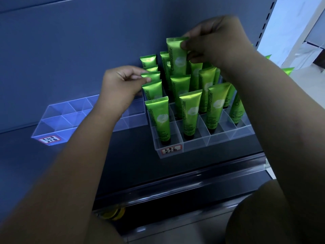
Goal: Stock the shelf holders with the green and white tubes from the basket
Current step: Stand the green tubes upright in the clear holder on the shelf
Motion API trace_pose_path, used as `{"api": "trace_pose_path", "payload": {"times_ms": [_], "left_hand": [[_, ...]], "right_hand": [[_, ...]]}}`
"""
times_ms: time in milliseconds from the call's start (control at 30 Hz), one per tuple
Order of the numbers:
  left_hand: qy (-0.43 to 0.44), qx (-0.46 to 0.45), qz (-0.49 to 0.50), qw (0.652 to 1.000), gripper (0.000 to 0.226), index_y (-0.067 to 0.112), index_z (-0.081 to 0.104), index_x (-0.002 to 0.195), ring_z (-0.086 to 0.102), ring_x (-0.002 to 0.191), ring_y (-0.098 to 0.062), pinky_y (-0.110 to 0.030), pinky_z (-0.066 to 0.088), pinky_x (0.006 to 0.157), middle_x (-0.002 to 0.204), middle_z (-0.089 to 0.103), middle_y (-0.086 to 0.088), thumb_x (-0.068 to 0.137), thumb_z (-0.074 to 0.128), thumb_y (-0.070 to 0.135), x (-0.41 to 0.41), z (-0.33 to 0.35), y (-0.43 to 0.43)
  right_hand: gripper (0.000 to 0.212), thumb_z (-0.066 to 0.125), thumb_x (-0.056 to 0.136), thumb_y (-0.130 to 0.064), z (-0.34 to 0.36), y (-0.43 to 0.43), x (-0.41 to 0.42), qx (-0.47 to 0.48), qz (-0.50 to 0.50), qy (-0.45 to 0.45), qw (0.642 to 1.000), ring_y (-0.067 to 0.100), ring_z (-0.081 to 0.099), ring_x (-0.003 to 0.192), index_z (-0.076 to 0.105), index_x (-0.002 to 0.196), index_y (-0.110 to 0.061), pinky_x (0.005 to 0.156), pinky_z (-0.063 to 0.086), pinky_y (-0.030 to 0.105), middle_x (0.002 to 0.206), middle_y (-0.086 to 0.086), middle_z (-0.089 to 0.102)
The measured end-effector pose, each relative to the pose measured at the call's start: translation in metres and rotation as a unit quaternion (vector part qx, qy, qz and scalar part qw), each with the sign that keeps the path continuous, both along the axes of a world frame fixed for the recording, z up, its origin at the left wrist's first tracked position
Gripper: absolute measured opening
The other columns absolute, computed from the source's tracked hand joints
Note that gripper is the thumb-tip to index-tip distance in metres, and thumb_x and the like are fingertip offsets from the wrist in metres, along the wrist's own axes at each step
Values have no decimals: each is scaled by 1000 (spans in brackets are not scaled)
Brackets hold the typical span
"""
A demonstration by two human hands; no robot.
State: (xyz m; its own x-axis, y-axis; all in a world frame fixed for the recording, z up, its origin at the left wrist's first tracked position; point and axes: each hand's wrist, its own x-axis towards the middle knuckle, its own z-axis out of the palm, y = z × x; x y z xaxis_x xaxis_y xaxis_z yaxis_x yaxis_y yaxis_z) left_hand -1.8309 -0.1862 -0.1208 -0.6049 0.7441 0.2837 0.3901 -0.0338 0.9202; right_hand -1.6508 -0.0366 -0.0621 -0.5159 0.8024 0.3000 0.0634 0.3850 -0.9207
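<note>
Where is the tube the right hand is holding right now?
Head view, upper right of centre: the raised tube is pinched at its top edge by the right hand, above the back rows of the stocked clear holder.

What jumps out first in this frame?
The green tubes standing in rows in the clear holder, right of centre on the dark shelf. Above them the right hand pinches a raised tube by its top, while the left hand pinches a left-column tube. A second holder sits to the left.
</note>
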Motion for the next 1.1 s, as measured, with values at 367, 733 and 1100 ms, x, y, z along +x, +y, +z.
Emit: {"api": "trace_pose_path", "payload": {"times_ms": [367,733,1100], "left_hand": [[-10,-7,13,1000,16,19,75,86,64,74,-21,-48,63,81,76,72,-1,87,78,4,0,-1,-1],[-1,-11,17,1000,17,21,74,86,64,78,-26,-64,57,82,88,71,-19,86,79,5,0,-5,0],[3,-14,18,1000,14,21,74,89,65,80,-19,-59,59,84,83,70,-7,87,80,8,-3,-5,-1]], "right_hand": [[14,80,85,-10,2,-3,3,26,20,-40,999,23,71,73,77,97,-5,79,64,43,88,23,73],[9,80,85,-8,1,-7,5,37,56,-51,996,23,71,76,78,94,-11,80,64,35,95,25,74],[9,79,85,-9,3,-3,9,81,40,-154,984,32,75,87,79,94,-10,84,63,41,89,17,76]]}}
